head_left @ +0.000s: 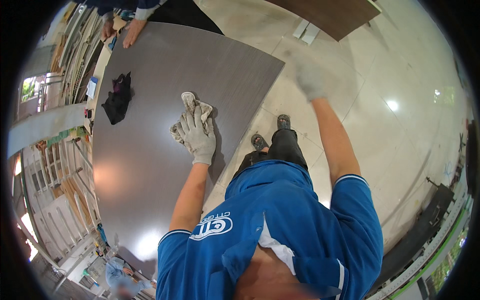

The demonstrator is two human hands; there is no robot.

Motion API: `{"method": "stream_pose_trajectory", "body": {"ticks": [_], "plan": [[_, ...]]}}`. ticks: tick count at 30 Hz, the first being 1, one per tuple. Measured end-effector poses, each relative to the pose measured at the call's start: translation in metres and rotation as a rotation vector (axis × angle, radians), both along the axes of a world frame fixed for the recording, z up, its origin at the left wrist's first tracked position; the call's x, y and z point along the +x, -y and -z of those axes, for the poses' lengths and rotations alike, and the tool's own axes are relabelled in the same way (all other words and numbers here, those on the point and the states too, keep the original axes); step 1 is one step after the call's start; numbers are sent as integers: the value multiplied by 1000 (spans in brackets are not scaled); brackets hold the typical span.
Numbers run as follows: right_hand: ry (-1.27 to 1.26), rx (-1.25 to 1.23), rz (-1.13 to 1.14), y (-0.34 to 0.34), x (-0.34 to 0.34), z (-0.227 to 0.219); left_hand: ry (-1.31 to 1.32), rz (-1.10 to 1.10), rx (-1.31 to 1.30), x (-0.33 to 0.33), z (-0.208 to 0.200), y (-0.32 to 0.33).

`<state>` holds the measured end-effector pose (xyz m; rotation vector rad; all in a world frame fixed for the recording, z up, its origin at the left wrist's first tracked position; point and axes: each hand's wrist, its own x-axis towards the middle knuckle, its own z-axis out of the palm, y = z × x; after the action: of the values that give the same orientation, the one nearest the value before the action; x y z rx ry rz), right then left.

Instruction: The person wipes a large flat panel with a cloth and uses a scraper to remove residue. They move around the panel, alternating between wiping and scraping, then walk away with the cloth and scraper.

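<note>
My left hand, in a pale work glove, presses a crumpled, stained off-white rag against a large grey-brown board. Its fingers lie over the cloth, gripping its bunched part. The rag sticks out past the fingertips and to the left of the hand. My right hand, also gloved, is held out over the floor to the right of the board. Motion smears its fingers, so their pose and anything in them cannot be made out.
A black cloth bundle lies on the board's left part. At the far end, another person's hands are at the board's edge. A second brown panel stands beyond the tiled floor. Another person is at the lower left.
</note>
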<state>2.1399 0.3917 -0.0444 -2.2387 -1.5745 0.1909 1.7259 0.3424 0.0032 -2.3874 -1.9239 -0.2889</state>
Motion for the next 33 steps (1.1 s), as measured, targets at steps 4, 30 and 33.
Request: {"method": "stream_pose_trajectory", "body": {"ticks": [4,30,33], "plan": [[146,363,-232,27,-68,-28,-79,-22,-2,0,3,-3],[-236,134,-829,-34,-30,-40,549,27,-25,115,-42,-5],[-270,182,-1273,-11,-94,-52,317,-409,27,55,-37,17]]}}
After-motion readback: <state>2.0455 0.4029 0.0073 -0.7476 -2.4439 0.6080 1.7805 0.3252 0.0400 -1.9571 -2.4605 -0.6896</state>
